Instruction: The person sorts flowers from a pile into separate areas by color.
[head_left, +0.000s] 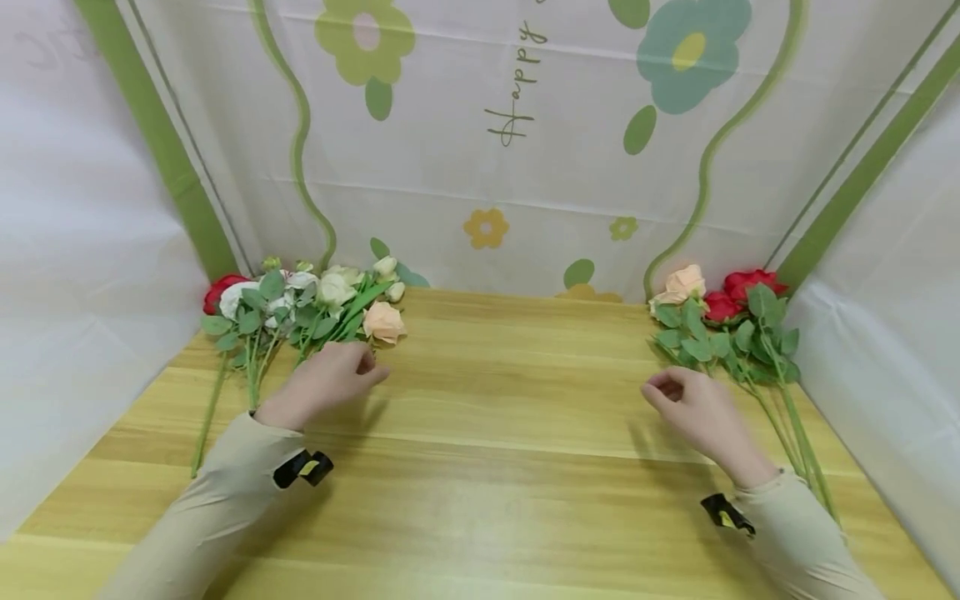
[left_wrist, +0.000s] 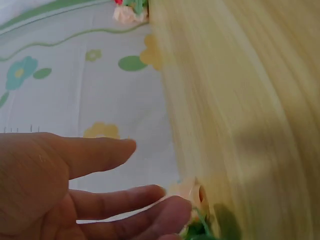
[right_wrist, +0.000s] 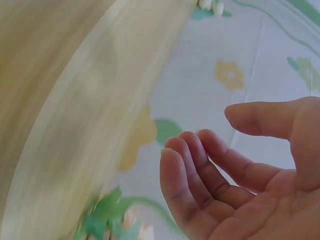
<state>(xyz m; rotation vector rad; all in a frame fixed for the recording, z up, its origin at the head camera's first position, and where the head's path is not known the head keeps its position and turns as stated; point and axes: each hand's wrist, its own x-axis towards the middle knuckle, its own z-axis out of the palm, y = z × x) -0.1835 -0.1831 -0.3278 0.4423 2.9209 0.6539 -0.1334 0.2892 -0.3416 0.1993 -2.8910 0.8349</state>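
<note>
My left hand [head_left: 333,379] hovers over the table's left side with loosely bent fingers and nothing in its grasp. Just beyond it lies a bunch of artificial flowers: a red one [head_left: 222,292], white ones [head_left: 335,287] and a peach rose [head_left: 384,322], with long green stems. In the left wrist view the peach rose [left_wrist: 192,192] shows past the fingertips. On the other side my right hand [head_left: 701,408] is held above the table, thumb apart from the relaxed fingers [right_wrist: 172,172]. Beside it lie a peach rose [head_left: 682,285] and red roses [head_left: 742,292] with leafy stems.
The wooden table [head_left: 480,500] stretches between the two bunches. A white cloth printed with flowers [head_left: 450,167] hangs behind it, and plain white cloth walls [head_left: 892,350] stand at both sides. Black bands [head_left: 303,468] are on both sleeves.
</note>
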